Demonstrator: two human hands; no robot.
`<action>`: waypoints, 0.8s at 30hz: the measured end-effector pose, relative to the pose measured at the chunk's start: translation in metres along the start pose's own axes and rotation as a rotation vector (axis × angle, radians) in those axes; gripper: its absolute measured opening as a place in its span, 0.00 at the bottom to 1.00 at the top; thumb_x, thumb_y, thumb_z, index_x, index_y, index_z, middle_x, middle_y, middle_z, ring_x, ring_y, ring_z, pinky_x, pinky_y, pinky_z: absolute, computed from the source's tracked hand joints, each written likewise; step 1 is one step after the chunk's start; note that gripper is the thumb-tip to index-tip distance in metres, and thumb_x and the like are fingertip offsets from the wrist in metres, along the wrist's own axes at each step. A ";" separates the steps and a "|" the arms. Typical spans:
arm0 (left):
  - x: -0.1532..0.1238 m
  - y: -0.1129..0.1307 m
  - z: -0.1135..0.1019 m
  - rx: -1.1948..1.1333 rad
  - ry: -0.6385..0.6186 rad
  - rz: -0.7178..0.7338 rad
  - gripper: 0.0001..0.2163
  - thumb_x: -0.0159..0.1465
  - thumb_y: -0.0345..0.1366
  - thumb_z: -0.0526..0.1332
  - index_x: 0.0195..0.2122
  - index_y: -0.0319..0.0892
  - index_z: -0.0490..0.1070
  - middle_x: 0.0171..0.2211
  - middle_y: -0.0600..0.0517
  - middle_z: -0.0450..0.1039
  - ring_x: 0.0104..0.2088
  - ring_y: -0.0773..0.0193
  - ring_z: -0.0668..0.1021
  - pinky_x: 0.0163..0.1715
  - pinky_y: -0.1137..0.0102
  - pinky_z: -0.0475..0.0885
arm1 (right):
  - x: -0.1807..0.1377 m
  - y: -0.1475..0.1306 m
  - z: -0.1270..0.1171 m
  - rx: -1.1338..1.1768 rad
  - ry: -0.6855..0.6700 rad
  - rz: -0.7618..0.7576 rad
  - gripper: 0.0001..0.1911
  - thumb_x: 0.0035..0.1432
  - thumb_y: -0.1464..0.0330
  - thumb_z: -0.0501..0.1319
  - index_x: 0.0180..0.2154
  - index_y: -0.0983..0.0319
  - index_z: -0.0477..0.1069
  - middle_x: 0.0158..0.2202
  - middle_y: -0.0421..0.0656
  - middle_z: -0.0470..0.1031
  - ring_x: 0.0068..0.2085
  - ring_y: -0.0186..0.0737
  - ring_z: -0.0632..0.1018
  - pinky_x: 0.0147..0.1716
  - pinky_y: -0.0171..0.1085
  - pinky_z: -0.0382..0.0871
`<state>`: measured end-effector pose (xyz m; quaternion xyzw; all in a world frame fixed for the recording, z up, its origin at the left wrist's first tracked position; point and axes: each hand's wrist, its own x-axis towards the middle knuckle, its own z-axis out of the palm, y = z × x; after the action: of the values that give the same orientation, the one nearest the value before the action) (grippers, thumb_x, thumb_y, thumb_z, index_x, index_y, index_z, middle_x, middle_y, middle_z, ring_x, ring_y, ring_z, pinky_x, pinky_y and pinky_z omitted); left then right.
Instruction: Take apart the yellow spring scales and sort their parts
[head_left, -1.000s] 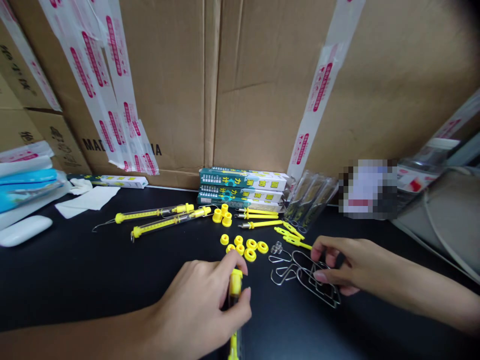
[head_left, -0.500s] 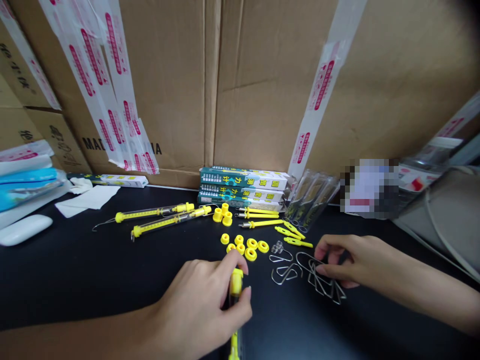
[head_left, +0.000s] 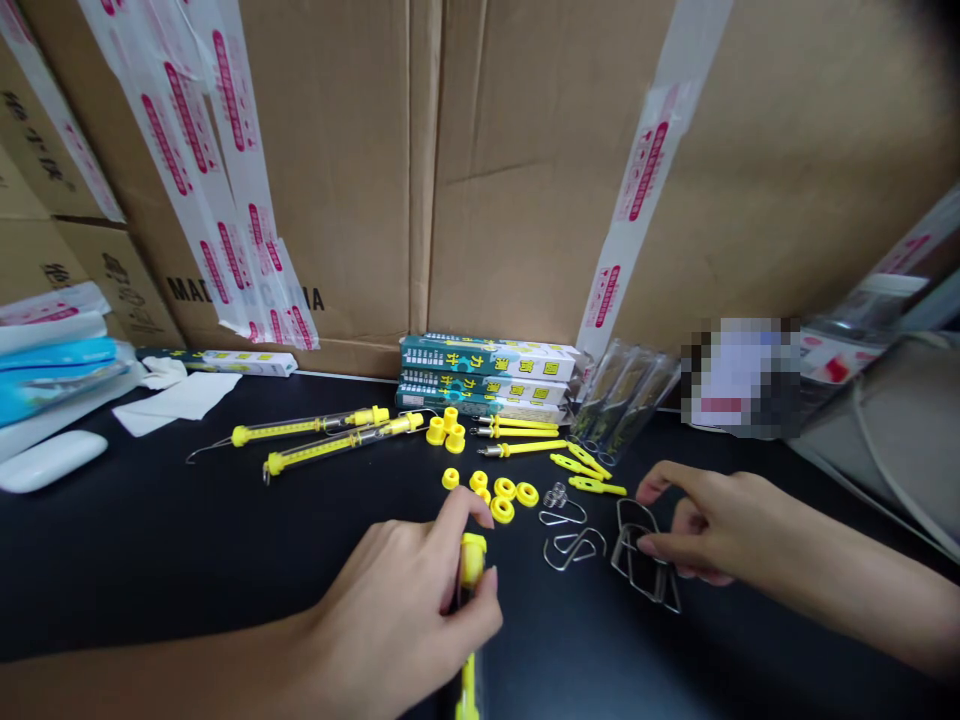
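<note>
My left hand point(head_left: 409, 610) is closed round a clear tube with a yellow cap point(head_left: 472, 560), held nearly upright over the black table point(head_left: 150, 560). My right hand point(head_left: 694, 525) pinches a bunch of bent wire hooks point(head_left: 643, 565) that rest on the table. Two more wire hooks point(head_left: 571, 545) lie just left of the bunch. Several yellow rings point(head_left: 502, 492) sit beyond my left fingers. Two assembled yellow spring scales point(head_left: 330, 440) lie further left.
Large taped cardboard boxes point(head_left: 525, 170) wall off the back. Green-and-white product boxes point(head_left: 484, 375) are stacked against them, with clear tubes point(head_left: 626, 400) and yellow rods point(head_left: 525, 435) beside. A white mouse point(head_left: 49, 460), tissue point(head_left: 176, 398) and blue packs point(head_left: 52, 365) lie at the left.
My right hand has gathered the wire hooks into a tighter bunch and drawn them slightly right, apart from two hooks left behind. My left hand has barely moved.
</note>
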<state>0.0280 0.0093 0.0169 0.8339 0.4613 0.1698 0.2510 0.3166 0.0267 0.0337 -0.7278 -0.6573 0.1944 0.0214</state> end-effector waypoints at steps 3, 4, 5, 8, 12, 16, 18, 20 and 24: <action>0.000 0.000 0.000 -0.024 0.009 -0.004 0.14 0.62 0.34 0.53 0.49 0.45 0.65 0.18 0.64 0.60 0.17 0.64 0.69 0.23 0.71 0.58 | -0.005 -0.005 -0.002 -0.012 -0.032 0.030 0.08 0.56 0.70 0.63 0.39 0.62 0.67 0.14 0.38 0.77 0.19 0.42 0.78 0.21 0.34 0.65; 0.000 -0.001 0.000 -0.035 0.011 0.002 0.14 0.62 0.33 0.53 0.49 0.46 0.66 0.18 0.64 0.60 0.17 0.65 0.69 0.22 0.71 0.58 | -0.005 -0.005 -0.002 -0.007 -0.049 0.033 0.09 0.56 0.70 0.62 0.41 0.63 0.67 0.14 0.38 0.77 0.18 0.42 0.78 0.20 0.34 0.65; 0.001 -0.002 0.000 -0.047 0.011 0.012 0.14 0.62 0.33 0.53 0.49 0.46 0.67 0.19 0.63 0.60 0.18 0.65 0.68 0.22 0.71 0.58 | -0.006 -0.005 -0.002 0.003 -0.069 0.031 0.11 0.56 0.71 0.62 0.42 0.63 0.67 0.15 0.38 0.77 0.18 0.41 0.78 0.20 0.34 0.65; 0.001 -0.004 0.000 -0.076 0.012 0.026 0.12 0.62 0.33 0.53 0.45 0.48 0.70 0.19 0.63 0.60 0.19 0.66 0.67 0.23 0.72 0.58 | -0.006 0.000 0.002 0.050 -0.098 0.023 0.13 0.54 0.72 0.63 0.43 0.62 0.69 0.15 0.37 0.77 0.18 0.40 0.78 0.18 0.32 0.65; 0.001 -0.004 -0.001 -0.075 0.008 0.005 0.09 0.62 0.33 0.55 0.41 0.48 0.71 0.20 0.62 0.60 0.20 0.67 0.68 0.23 0.73 0.59 | -0.005 0.004 0.008 0.118 -0.053 -0.015 0.08 0.53 0.72 0.63 0.38 0.60 0.71 0.17 0.37 0.78 0.18 0.40 0.79 0.17 0.31 0.66; 0.000 -0.003 0.000 -0.066 0.012 -0.010 0.09 0.61 0.33 0.55 0.41 0.48 0.71 0.20 0.62 0.60 0.20 0.66 0.69 0.23 0.73 0.60 | -0.001 0.002 0.006 0.025 0.049 -0.028 0.03 0.53 0.70 0.66 0.32 0.59 0.73 0.13 0.36 0.74 0.16 0.39 0.77 0.18 0.33 0.67; -0.001 -0.003 0.001 -0.061 0.012 -0.003 0.09 0.62 0.34 0.55 0.41 0.48 0.71 0.20 0.62 0.61 0.20 0.66 0.69 0.23 0.73 0.60 | 0.003 0.003 0.003 -0.037 0.138 -0.038 0.03 0.53 0.67 0.67 0.32 0.58 0.75 0.15 0.38 0.76 0.19 0.42 0.79 0.21 0.36 0.68; -0.001 -0.004 0.001 -0.055 0.011 0.002 0.09 0.62 0.34 0.55 0.41 0.48 0.71 0.19 0.62 0.61 0.20 0.66 0.69 0.24 0.72 0.60 | 0.007 0.006 0.003 -0.092 0.259 -0.090 0.08 0.55 0.63 0.66 0.37 0.59 0.77 0.24 0.43 0.81 0.26 0.48 0.82 0.26 0.41 0.72; -0.001 -0.004 0.001 -0.052 0.007 -0.001 0.09 0.61 0.33 0.55 0.41 0.48 0.71 0.19 0.63 0.61 0.19 0.66 0.69 0.23 0.72 0.59 | 0.017 0.011 0.014 -0.165 0.466 -0.331 0.19 0.59 0.63 0.64 0.51 0.62 0.77 0.46 0.51 0.82 0.42 0.56 0.83 0.41 0.51 0.77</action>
<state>0.0251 0.0103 0.0135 0.8262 0.4580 0.1848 0.2711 0.3238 0.0381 0.0135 -0.6348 -0.7582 -0.0380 0.1438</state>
